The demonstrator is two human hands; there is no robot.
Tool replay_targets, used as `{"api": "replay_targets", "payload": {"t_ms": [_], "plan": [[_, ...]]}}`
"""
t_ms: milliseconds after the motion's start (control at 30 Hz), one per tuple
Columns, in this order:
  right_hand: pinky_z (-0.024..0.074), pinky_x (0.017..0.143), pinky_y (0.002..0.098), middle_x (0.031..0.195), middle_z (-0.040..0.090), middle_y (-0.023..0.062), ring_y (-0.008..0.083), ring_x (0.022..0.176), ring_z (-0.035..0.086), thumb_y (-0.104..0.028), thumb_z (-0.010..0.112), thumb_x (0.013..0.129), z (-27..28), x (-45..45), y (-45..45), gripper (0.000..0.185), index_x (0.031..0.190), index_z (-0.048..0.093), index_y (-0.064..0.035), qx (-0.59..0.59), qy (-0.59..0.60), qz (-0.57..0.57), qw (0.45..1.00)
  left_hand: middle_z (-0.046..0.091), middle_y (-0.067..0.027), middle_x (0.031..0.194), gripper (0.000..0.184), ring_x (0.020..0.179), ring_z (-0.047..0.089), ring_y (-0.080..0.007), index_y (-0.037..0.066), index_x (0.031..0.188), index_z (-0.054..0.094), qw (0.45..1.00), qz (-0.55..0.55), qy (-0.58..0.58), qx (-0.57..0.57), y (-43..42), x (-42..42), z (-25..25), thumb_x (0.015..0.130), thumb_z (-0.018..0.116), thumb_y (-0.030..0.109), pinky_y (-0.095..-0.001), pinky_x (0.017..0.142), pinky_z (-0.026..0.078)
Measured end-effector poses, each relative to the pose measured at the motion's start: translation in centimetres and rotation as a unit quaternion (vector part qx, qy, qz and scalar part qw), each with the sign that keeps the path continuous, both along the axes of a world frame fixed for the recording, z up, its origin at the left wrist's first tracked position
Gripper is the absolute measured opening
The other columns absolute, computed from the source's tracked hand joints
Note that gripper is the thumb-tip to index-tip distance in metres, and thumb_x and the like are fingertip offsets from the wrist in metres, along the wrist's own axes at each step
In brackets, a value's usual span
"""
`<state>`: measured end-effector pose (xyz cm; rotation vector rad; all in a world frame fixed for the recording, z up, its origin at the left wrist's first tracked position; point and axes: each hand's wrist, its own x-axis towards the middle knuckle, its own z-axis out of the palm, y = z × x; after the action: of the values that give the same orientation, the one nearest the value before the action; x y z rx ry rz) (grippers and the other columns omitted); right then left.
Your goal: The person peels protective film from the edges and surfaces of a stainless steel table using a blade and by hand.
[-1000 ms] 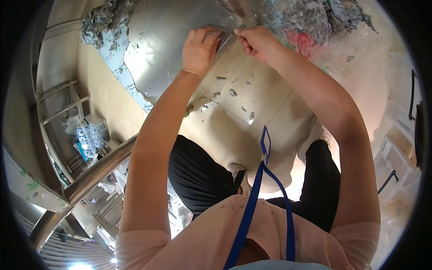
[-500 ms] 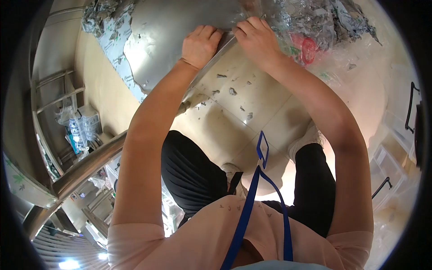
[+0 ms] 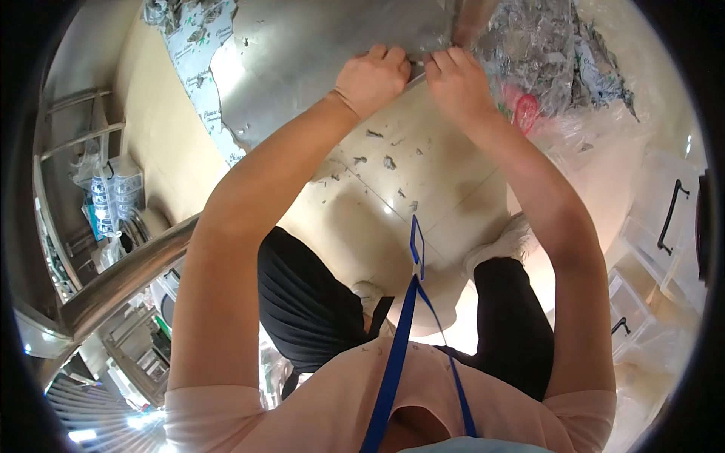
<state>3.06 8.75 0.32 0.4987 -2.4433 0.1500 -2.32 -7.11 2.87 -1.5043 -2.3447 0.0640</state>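
A large shiny metal panel (image 3: 317, 57) lies in front of me, its near edge running under my fingers. My left hand (image 3: 374, 79) is closed at this edge, fingers curled and thumb side toward the right. Close beside it, my right hand (image 3: 458, 83) is also closed at the edge, near the panel's corner. A narrow gap separates the two hands. Whatever sits in the fingertips is too small or hidden to make out. Printed protective film (image 3: 198, 83) with a torn border covers the panel's left side.
Crumpled film and clear plastic (image 3: 532, 53) lie at the right, by a red ring-shaped item (image 3: 526, 113). Small grey scraps (image 3: 389, 162) dot the tiled floor. A metal rail (image 3: 136, 264) runs at my left; clear drawers (image 3: 657, 204) with black handles stand at right.
Both hands appear farther right in view, and the panel's corner has shifted right too. My view has turned slightly. Both hands stay closed at the edge.
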Motion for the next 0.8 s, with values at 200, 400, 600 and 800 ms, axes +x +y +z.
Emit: {"api": "replay_targets", "payload": {"t_ms": [200, 400, 600, 800], "plan": [[0.0424, 0.073, 0.029, 0.072, 0.054, 0.0072, 0.0198, 0.075, 0.05, -0.011, 0.052, 0.061, 0.8, 0.5, -1.3, 0.016, 0.072, 0.059, -0.0013, 0.015, -0.063, -0.024, 0.998, 0.051, -0.0042, 0.077, 0.011, 0.07, 0.053, -0.019, 0.005, 0.073, 0.057, 0.998, -0.032, -0.053, -0.023, -0.2, -1.3, 0.5, 0.066, 0.051, 0.012, -0.0277, 0.052, 0.048], [0.0321, 0.093, 0.037, 0.106, 0.051, 0.022, 0.0302, 0.102, 0.046, -0.009, 0.046, 0.073, 0.8, 2.9, -3.2, 0.039, 0.108, 0.048, 0.009, 0.076, -0.129, -0.075, 0.986, 0.052, -0.0062, 0.079, 0.014, 0.073, 0.055, -0.0207, 0.004, 0.075, 0.057, 0.996, -0.031, -0.051, -0.059, -0.6, -0.8, 1.1, 0.067, 0.05, 0.012, -0.0283, 0.056, 0.05], [0.0193, 0.102, 0.0427, 0.124, 0.035, 0.0294, 0.0383, 0.117, 0.033, -0.013, 0.041, 0.079, 1.0, 3.1, -3.4, 0.046, 0.117, 0.037, 0.013, 0.11, -0.232, -0.077, 0.963, 0.052, -0.0067, 0.077, 0.015, 0.073, 0.055, -0.0208, 0.004, 0.077, 0.057, 0.995, -0.013, -0.062, -0.073, -0.4, -0.7, 1.2, 0.066, 0.051, 0.012, -0.0296, 0.058, 0.05], [0.0156, 0.103, 0.0439, 0.127, 0.029, 0.0304, 0.0397, 0.121, 0.026, -0.024, 0.041, 0.084, 0.7, 2.9, -3.7, 0.053, 0.12, 0.032, 0.0132, 0.042, -0.27, -0.071, 0.959, 0.052, -0.0065, 0.075, 0.016, 0.069, 0.055, -0.0201, 0.004, 0.078, 0.057, 0.997, -0.026, -0.036, -0.069, -0.4, -1.1, 0.8, 0.066, 0.051, 0.012, -0.0286, 0.057, 0.049]]}}
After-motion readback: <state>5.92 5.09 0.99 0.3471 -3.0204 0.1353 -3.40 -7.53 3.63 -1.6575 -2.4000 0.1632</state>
